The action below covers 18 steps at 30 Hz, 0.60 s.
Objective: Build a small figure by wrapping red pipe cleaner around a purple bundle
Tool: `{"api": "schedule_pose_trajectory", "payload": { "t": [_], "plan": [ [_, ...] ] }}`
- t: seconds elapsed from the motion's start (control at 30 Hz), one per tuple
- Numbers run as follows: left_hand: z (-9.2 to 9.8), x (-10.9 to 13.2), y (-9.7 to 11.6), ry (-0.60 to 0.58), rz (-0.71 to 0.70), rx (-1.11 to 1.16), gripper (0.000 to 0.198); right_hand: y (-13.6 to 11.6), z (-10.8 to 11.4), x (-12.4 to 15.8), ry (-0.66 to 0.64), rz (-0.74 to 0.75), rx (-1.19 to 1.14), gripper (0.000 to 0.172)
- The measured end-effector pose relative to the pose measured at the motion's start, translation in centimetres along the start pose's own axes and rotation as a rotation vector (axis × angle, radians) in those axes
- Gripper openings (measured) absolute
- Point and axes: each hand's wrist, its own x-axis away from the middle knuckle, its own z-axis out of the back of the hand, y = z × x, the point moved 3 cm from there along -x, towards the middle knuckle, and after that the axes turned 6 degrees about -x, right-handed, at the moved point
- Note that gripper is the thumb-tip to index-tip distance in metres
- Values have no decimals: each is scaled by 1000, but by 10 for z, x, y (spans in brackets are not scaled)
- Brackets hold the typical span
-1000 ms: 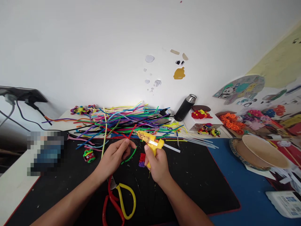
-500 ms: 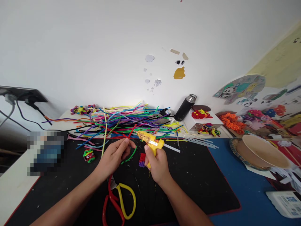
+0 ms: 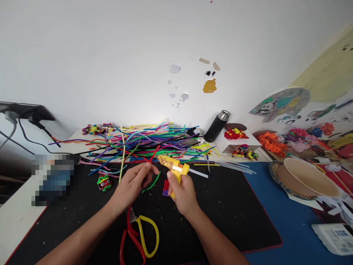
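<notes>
Between the fingertips of my left hand (image 3: 138, 180) is pinched a red pipe cleaner (image 3: 154, 154), its end sticking up. My right hand (image 3: 183, 191) is wrapped round the handle of a yellow glue gun (image 3: 171, 164), whose nozzle points left, close to the red pipe cleaner; I cannot tell if they touch. A clear glue stick (image 3: 199, 173) juts from the gun's back. A short green pipe cleaner (image 3: 152, 184) lies between my hands. Partly behind my right hand is a small red and purple piece (image 3: 166, 187). Scissors (image 3: 140, 235) with red and yellow handles lie below my left hand.
A heap of coloured pipe cleaners (image 3: 149, 140) lies along the wall. A small red and green figure (image 3: 104, 183) sits on the black mat (image 3: 226, 213). At the back right stand a black flask (image 3: 216, 127) and a white box (image 3: 237, 145); a bowl (image 3: 311, 176) is farther right.
My right hand has moved the glue gun slightly left, bringing its nozzle closer to the red pipe cleaner. My left hand stays almost still.
</notes>
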Motion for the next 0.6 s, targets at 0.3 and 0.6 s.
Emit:
{"api": "schedule_pose_trajectory", "payload": {
  "t": [0.3,0.6],
  "plan": [
    [-1,-1,-3,-22,37,51,59,-6,2,-4,28,-72,-264,62],
    [-7,2,-3,-50,2,43,58,-9,8,0,71,-49,-337,58]
  ]
}}
